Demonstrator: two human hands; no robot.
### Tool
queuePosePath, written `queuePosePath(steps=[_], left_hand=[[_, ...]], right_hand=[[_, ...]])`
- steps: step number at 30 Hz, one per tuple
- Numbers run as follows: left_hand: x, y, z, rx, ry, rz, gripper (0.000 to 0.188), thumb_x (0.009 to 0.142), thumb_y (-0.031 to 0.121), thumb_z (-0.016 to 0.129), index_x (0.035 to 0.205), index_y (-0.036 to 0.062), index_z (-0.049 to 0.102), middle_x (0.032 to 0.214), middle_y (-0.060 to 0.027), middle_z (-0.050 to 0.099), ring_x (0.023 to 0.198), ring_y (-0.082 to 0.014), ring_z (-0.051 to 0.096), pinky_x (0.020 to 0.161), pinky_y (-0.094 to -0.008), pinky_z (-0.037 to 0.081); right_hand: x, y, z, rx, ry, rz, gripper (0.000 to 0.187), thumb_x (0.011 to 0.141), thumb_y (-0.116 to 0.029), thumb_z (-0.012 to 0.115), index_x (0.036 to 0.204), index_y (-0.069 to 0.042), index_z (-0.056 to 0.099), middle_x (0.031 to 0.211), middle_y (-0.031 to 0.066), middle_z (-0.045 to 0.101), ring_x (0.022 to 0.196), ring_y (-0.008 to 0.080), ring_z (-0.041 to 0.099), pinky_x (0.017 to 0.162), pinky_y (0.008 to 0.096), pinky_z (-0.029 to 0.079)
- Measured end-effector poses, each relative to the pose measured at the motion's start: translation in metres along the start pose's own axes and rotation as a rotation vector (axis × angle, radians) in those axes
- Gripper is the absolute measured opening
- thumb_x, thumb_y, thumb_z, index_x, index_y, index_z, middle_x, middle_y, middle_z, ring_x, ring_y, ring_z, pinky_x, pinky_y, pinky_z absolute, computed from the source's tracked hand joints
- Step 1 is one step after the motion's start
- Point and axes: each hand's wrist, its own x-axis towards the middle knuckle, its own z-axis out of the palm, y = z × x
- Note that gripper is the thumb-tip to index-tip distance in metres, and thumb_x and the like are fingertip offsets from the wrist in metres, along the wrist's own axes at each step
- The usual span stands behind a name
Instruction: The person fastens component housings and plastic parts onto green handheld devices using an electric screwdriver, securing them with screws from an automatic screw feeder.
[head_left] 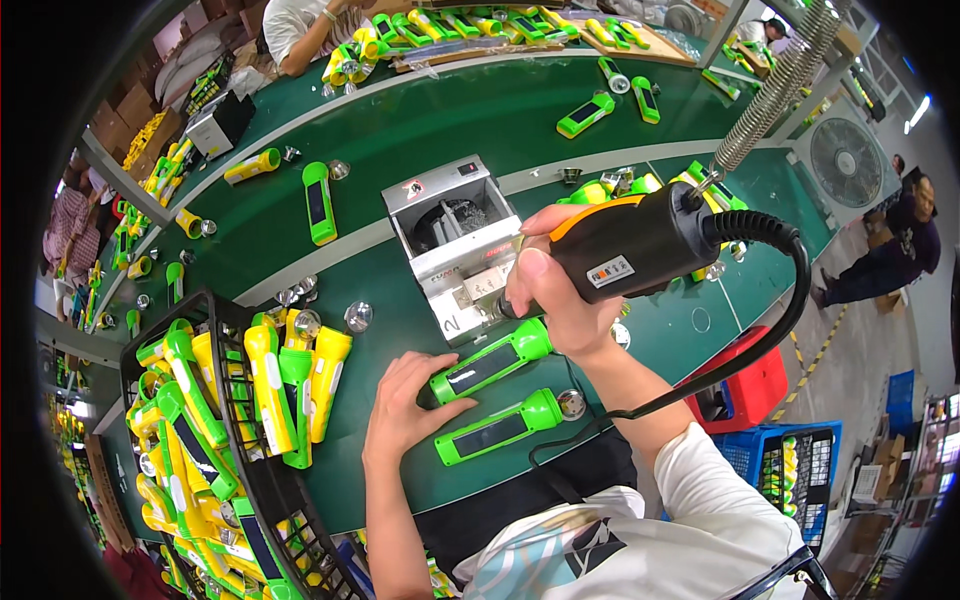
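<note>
Right hand (pixel 560 290) is clamped round a black and orange electric screwdriver (pixel 640 245) at the frame's centre, its tip down on a green torch (pixel 490 362). Left hand (pixel 405 400), fingers spread flat, presses that torch's lower end against the green table (pixel 420 120). Another green torch (pixel 505 425) lies just below, and a black basket (pixel 215 300) of torches fills the lower left.

Factory assembly line: green workbench (pixel 450 120) strewn with flashlights (pixel 320 200).

Green bench (pixel 430 130): two green torches (pixel 492 362) (pixel 500 424) near edge, grey screw feeder box (pixel 455 245) centre, black wire basket (pixel 262 480) near left, loose torches (pixel 318 202) (pixel 586 114) far side.
</note>
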Motion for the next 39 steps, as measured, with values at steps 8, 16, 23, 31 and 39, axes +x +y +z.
queuePosePath(steps=[8,16,23,31,39], left_hand=[[0.003,-0.001,-0.002,0.002,-0.057,-0.068,0.058,0.059,0.017,0.095,0.11,0.0026,0.072,0.099,-0.0119,0.072,0.092,-0.0296,0.066,0.083,-0.0384,0.05],[0.005,0.0,-0.002,0.007,-0.05,-0.054,0.058,0.059,0.02,0.095,0.109,0.0024,0.073,0.097,-0.0118,0.071,0.09,-0.0299,0.066,0.082,-0.0387,0.049],[0.003,0.003,-0.003,0.007,-0.06,-0.064,0.057,0.06,0.021,0.094,0.11,0.0024,0.073,0.099,-0.0108,0.072,0.091,-0.029,0.065,0.081,-0.0384,0.049],[0.003,0.005,-0.002,0.089,-0.063,0.032,0.047,0.068,0.017,0.089,0.112,0.0059,0.077,0.107,-0.0037,0.076,0.092,-0.0211,0.067,0.076,-0.0351,0.048],[-0.001,0.0,0.002,0.055,0.006,0.053,0.045,0.069,0.012,0.086,0.113,0.0077,0.077,0.112,-0.003,0.075,0.093,-0.0231,0.066,0.081,-0.0358,0.05]], right_hand=[[0.002,0.018,-0.005,-0.083,-0.061,-0.083,0.027,0.096,-0.005,0.061,0.118,0.004,0.049,0.065,0.0053,0.053,0.051,0.0138,0.053,0.052,0.0301,0.047],[-0.004,0.016,0.0,0.021,0.024,0.016,0.024,0.088,-0.002,0.074,0.107,0.004,0.062,0.071,-0.001,0.063,0.061,0.0059,0.057,0.064,0.0249,0.049],[-0.006,0.02,0.004,0.024,0.056,-0.017,0.014,0.086,0.0,0.075,0.094,0.001,0.064,0.076,0.0025,0.065,0.066,0.0076,0.058,0.072,0.0274,0.051],[0.037,0.019,0.025,-0.225,-0.146,0.15,0.014,0.085,-0.001,0.075,0.096,0.0,0.067,0.071,0.0005,0.065,0.054,0.0055,0.058,0.048,0.0236,0.043],[0.033,-0.002,0.022,0.011,-0.113,0.35,0.009,0.085,-0.005,0.075,0.09,-0.001,0.068,0.069,-0.0014,0.064,0.064,0.0041,0.059,0.057,0.0229,0.045]])
